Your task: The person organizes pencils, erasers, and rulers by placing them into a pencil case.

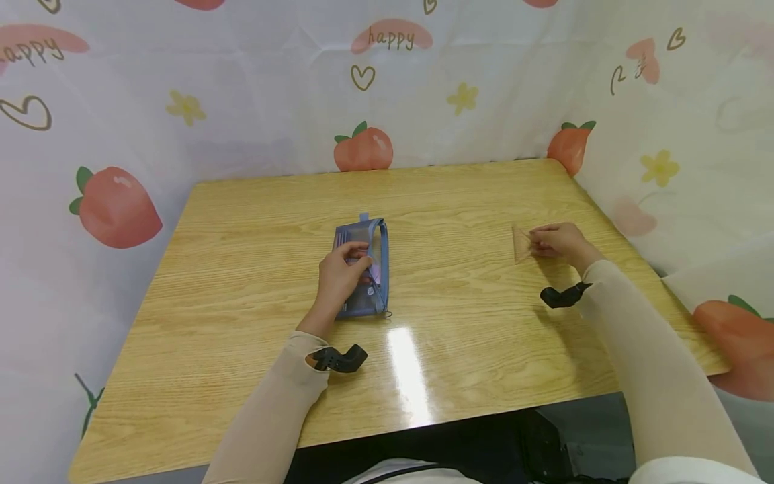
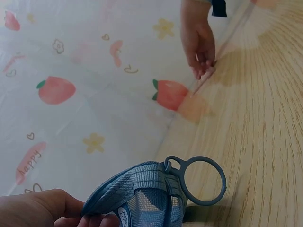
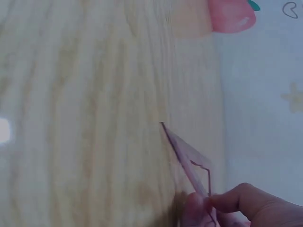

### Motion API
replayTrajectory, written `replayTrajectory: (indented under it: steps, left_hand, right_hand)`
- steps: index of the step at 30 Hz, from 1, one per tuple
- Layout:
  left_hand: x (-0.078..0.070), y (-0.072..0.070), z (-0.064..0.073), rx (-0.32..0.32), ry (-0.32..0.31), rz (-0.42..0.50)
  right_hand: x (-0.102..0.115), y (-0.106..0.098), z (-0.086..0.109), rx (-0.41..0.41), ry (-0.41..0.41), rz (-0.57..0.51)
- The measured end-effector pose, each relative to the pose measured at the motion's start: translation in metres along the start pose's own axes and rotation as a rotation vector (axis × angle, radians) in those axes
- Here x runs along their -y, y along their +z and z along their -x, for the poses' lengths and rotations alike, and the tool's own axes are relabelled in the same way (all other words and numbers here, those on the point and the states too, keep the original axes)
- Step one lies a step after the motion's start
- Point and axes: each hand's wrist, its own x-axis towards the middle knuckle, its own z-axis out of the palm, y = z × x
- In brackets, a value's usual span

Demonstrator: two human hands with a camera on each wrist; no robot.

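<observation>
A blue mesh zip pencil case [image 1: 357, 306] lies on the table left of the middle, its zip side gaping. My left hand [image 1: 340, 275] pinches the edge of its opening between thumb and fingers. Something pinkish purple [image 1: 375, 272] shows inside the case. In the left wrist view, a ring [image 2: 224, 182] hangs from the end of the case [image 2: 142, 189]. Off to the right, my right hand [image 1: 559, 242] pinches a clear set square [image 1: 519, 246] by one corner. The right wrist view shows the set square [image 3: 182, 158] tilted, with its cut-out middle visible.
The wood-grain table [image 1: 254, 282] meets a printed white cloth [image 1: 266, 101] at the back and right side. A bright light reflection [image 1: 408, 376] lies near the front edge. Black wrist cameras [image 1: 341, 359] sit at both cuffs.
</observation>
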Motion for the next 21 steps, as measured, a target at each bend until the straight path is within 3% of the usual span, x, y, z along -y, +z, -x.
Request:
replayTrajectory:
  steps: [6,16,21]
  left_hand:
    - [0.000,-0.001,0.001,0.002,0.001,-0.008]
    - [0.000,0.000,0.001,-0.003,0.004,-0.025]
    - [0.000,0.000,0.001,0.006,-0.002,-0.037]
  right_hand:
    - [-0.008,0.004,0.006,-0.016,-0.040,-0.236]
    - [-0.015,0.005,0.008,-0.034,-0.072,-0.334]
    - [-0.016,0.008,0.009,-0.082,-0.090,-0.312]
